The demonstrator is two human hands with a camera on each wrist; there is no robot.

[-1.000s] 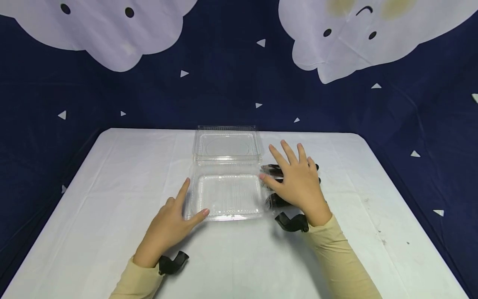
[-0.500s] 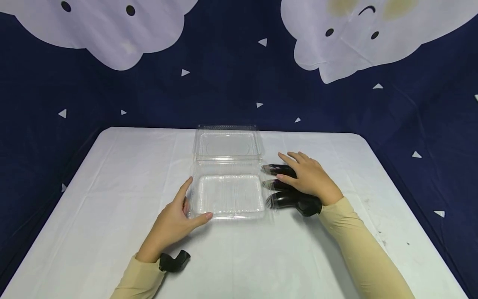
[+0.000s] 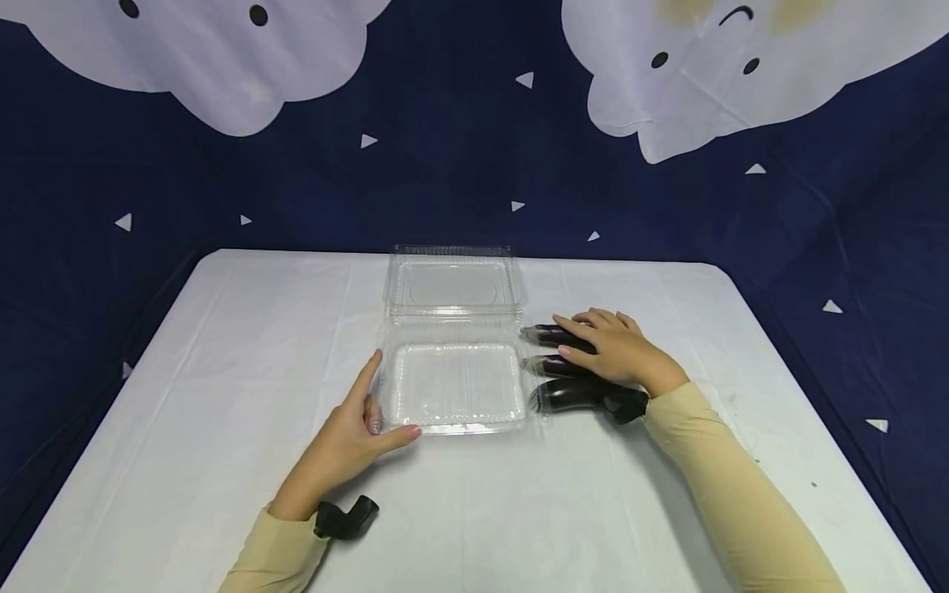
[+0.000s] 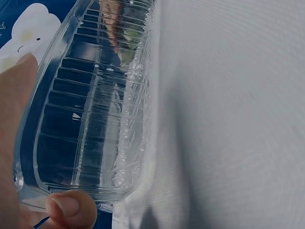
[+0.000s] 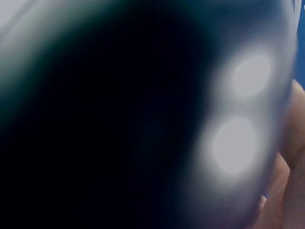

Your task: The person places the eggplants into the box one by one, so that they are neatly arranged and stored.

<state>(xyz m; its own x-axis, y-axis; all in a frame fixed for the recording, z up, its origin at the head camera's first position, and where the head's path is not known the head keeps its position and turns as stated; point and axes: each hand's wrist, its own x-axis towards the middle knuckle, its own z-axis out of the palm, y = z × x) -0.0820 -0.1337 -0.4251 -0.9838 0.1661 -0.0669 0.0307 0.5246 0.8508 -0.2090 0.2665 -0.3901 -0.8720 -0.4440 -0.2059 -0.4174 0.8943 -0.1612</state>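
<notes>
A clear plastic clamshell container lies open in the head view, its lid folded back. My left hand holds its near left corner, index finger along the left side and thumb at the front edge. The left wrist view shows a curled fingertip against the corner. Right of the container lie three dark eggplants, tips pointing left. My right hand straddles the far eggplant, fingers beyond it and thumb on its near side, over the middle eggplant. The near eggplant lies below the hand.
A white cloth covers the table. Behind it hangs a dark blue backdrop with cloud prints. A black wrist camera overlaps the near eggplant's right end. A blurred dark eggplant surface fills most of the right wrist view.
My right hand has moved right and lowered, its spread fingers drawing together around the far eggplant. My left hand's fingers have curled in at the container's corner.
</notes>
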